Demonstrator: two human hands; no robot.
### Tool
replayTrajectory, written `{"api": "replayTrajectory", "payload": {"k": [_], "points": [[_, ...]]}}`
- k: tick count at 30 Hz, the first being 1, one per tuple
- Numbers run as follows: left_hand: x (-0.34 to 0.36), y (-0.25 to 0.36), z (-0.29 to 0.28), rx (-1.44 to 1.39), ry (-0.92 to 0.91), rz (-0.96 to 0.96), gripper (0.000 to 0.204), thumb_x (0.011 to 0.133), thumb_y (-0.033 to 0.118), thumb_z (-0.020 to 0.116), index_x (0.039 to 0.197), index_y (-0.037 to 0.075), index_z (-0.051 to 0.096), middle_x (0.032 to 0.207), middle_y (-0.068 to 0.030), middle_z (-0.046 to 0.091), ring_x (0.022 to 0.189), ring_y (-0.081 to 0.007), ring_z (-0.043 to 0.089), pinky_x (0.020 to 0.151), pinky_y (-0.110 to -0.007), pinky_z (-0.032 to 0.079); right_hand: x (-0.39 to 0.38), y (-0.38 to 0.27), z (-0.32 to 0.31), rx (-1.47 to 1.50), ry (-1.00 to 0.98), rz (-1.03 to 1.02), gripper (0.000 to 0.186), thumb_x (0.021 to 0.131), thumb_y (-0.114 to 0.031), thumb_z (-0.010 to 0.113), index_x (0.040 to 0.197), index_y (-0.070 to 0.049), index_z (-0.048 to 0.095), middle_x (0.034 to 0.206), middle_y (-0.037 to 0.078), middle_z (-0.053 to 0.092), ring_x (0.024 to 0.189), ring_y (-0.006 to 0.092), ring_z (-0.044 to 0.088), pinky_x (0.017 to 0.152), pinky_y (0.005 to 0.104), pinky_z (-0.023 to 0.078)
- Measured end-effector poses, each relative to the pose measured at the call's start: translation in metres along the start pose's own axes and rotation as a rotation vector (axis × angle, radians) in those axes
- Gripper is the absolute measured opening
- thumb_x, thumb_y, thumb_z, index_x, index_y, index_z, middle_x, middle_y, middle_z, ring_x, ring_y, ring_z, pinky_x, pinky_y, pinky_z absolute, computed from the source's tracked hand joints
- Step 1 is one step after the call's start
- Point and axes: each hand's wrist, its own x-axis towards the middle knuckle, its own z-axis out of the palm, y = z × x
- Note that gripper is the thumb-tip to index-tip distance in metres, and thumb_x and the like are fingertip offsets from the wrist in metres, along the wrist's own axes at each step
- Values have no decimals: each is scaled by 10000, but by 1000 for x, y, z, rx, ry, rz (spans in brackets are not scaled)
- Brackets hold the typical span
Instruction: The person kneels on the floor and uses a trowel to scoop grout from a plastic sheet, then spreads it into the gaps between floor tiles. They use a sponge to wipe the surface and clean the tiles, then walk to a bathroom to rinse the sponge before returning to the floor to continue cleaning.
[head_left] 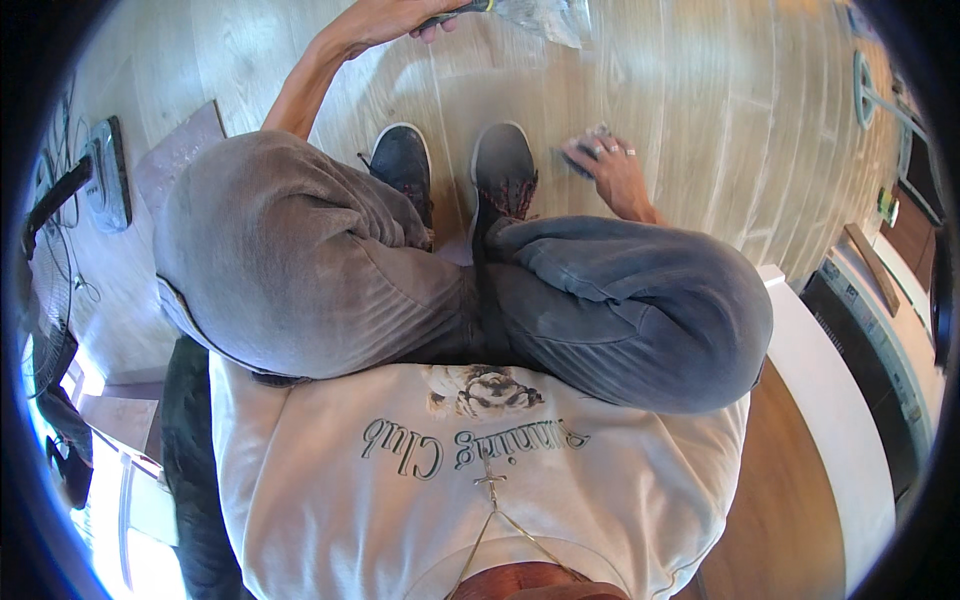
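My left hand reaches far forward over the floor, its fingers wrapped round the dark and yellow handle of a putty knife. The broad blade is smeared whitish and points to the right; the picture's upper edge cuts off part of it. Right of my shoes, my right hand is down at the wood-look floor, slightly blurred, with rings on its fingers. Its fingers curl over a small dark thing pressed near the boards, mostly covered by the hand, so its kind is unclear.
My dark shoes stand between the hands, below my bent knees. At left are a flat greyish board, a dark stand base, cables and a fan. White and brown furniture curves along the right, near a wooden strip.
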Motion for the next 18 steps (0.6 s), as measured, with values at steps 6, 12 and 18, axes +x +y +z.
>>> {"api": "replayTrajectory", "payload": {"k": [6, 12, 18], "points": [[-14, -6, -16, -81, 64, -61, 358, 1023, 378, 586, 1017, 32, 680, 800, -21, 617, 694, -113, 571, 640, -282, 487, -32, 31, -11, 174, -362, 183, 423, 956, -37, 543, 1333, -190, 656, 1272, 102, 640, 1242, 277, 563, 1097, 449, 385], [2, -27, -11, -97, -79, -85, 461, 1004, 481, 607, 1142, 53, 709, 857, -10, 694, 687, -70, 595, 636, -254, 507, 19, 24, -117, 874, 543, 254, 416, 955, 50, 514, 1309, -107, 667, 1258, 134, 635, 1199, 325, 585, 1061, 400, 444], [-25, 12, -6, -276, -172, -96, 422, 1032, 430, 579, 1145, 41, 700, 793, -5, 645, 624, -63, 546, 598, -226, 474, 104, -17, -150, 571, 927, -12, 429, 867, 47, 625, 1252, -128, 699, 1288, 96, 615, 1191, 309, 579, 1041, 416, 461]]}}
